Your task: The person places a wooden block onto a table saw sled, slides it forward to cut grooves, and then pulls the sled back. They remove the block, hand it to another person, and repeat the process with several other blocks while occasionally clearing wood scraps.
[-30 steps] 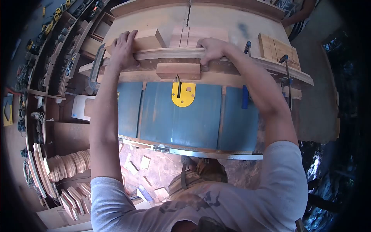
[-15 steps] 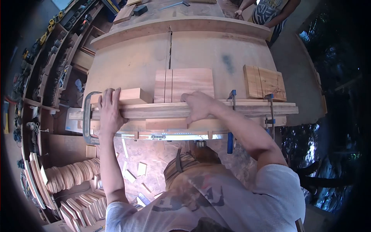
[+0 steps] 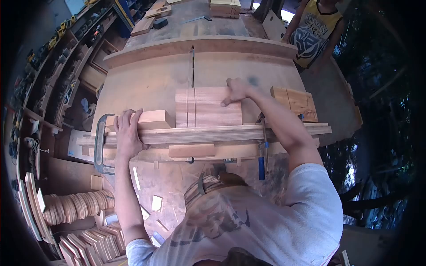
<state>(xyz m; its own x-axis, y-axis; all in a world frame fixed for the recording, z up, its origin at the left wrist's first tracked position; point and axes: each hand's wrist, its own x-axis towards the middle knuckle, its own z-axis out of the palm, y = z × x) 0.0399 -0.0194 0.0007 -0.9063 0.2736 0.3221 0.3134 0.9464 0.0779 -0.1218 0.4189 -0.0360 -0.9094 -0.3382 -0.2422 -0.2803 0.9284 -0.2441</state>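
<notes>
My left hand (image 3: pixel 128 135) is closed over a thick wooden block (image 3: pixel 155 119) and the long laminated wooden strip (image 3: pixel 199 136) in front of it, thumb spread to the right. My right hand (image 3: pixel 237 91) grips the far right part of a flat board (image 3: pixel 208 108) with two grooves across it; some fingertips are hidden. That board lies flat against the strip's far side. A C-clamp (image 3: pixel 100 142) sits at the strip's left end, just beside my left hand. Under my right forearm, a blue-handled bar clamp (image 3: pixel 261 167) hangs at the strip.
A second grooved block (image 3: pixel 295 104) lies at right. A small wood piece (image 3: pixel 191 150) sits before the strip. Beyond, a wooden fence (image 3: pixel 199 45) crosses the slotted table (image 3: pixel 142 84). Another person (image 3: pixel 313 37) stands at the far right. Offcuts (image 3: pixel 156 203) litter the floor.
My right hand has moved from the strip to the grooved board's far right part. My left hand stays on the block and strip. The view has shifted, showing more of the other person.
</notes>
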